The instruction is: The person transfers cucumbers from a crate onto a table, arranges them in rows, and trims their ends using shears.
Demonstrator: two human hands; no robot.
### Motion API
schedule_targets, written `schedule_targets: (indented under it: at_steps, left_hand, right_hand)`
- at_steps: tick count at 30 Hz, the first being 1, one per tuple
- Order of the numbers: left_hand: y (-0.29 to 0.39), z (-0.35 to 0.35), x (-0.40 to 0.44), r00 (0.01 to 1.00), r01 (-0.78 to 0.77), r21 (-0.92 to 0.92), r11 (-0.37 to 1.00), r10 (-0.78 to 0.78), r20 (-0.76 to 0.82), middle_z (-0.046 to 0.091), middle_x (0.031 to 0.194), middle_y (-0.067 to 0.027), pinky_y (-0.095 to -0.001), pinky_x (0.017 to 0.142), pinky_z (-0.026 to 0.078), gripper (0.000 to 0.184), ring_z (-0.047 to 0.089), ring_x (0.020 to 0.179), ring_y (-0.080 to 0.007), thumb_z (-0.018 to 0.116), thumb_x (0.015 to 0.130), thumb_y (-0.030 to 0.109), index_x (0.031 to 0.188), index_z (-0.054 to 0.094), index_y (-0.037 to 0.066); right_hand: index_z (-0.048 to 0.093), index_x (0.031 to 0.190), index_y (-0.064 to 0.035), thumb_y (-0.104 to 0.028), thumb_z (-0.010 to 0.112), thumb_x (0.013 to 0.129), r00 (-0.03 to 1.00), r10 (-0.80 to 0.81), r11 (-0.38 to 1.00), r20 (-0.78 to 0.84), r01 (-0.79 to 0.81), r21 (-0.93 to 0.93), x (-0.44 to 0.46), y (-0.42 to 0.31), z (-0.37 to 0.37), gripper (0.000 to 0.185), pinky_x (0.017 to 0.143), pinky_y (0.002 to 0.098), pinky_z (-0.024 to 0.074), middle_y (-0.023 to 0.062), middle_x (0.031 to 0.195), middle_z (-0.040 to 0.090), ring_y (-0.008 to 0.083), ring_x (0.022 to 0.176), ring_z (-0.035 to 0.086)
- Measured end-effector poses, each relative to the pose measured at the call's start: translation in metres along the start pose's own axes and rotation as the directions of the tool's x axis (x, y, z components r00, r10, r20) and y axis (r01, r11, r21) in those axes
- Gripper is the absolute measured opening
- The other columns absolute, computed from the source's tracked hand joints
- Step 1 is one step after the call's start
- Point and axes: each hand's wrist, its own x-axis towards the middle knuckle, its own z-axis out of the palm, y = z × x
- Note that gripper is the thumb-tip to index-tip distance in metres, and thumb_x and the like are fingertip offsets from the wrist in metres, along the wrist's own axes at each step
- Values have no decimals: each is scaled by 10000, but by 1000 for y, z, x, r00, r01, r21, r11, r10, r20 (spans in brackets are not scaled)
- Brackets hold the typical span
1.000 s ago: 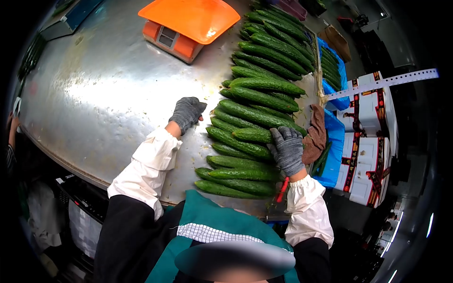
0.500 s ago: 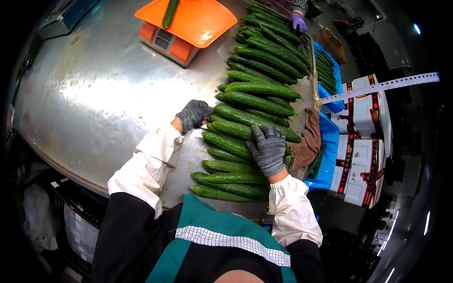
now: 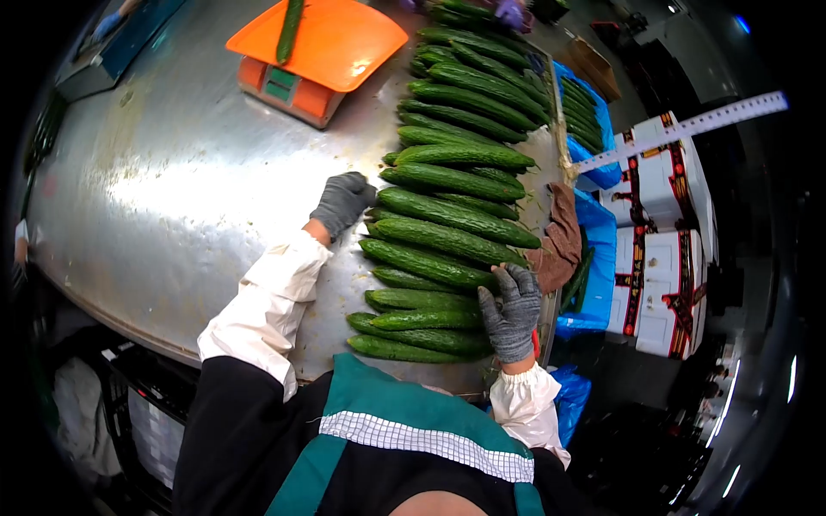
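Green cucumbers (image 3: 439, 206) lie side by side in a long row on the metal table (image 3: 198, 172). My left hand (image 3: 343, 205), in a grey fingerless glove, rests beside the left ends of the cucumbers; its fingers are curled together, and whether anything is in them is hidden. At the right ends of the nearer cucumbers is my right hand (image 3: 512, 312), also gloved, with thumb and fingers apart and fingertips by a cucumber's end. Something red shows just beside it.
An orange scale (image 3: 323, 39) with one cucumber (image 3: 291, 30) stands at the back. A co-worker's purple-gloved hand (image 3: 509, 13) is at the row's far end. Right of the table are a brown cloth (image 3: 562, 236), blue-lined crates (image 3: 594, 258) and white boxes (image 3: 658, 284).
A cucumber has appeared on the scale, and its display has turned green. My right hand moved left onto a cucumber, then back toward the row's right ends. Purple-gloved hands appeared at the far end.
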Motion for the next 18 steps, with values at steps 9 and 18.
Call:
schedule_targets:
  at_steps: [9,18]
  left_hand:
    - [140,16,-65,773,-630,-8,776,629,87,555,690,-77,-269,473,428,30,525,542,-162,591,688,33,697,563,40]
    - [209,115,-154,270,-854,-8,521,455,849,532,1046,-82,-588,899,258,271,398,1112,-321,576,608,299,834,614,154]
  right_hand:
    - [485,1093,4,-311,415,885,744,285,-509,604,-416,753,-70,-28,-12,385,853,365,414,103,1101,523,208,1027,498]
    - [444,1123,-44,-360,272,902,841,373,-690,392,-31,723,-169,-15,15,422,887,348,382,130,1118,497,242,1026,486]
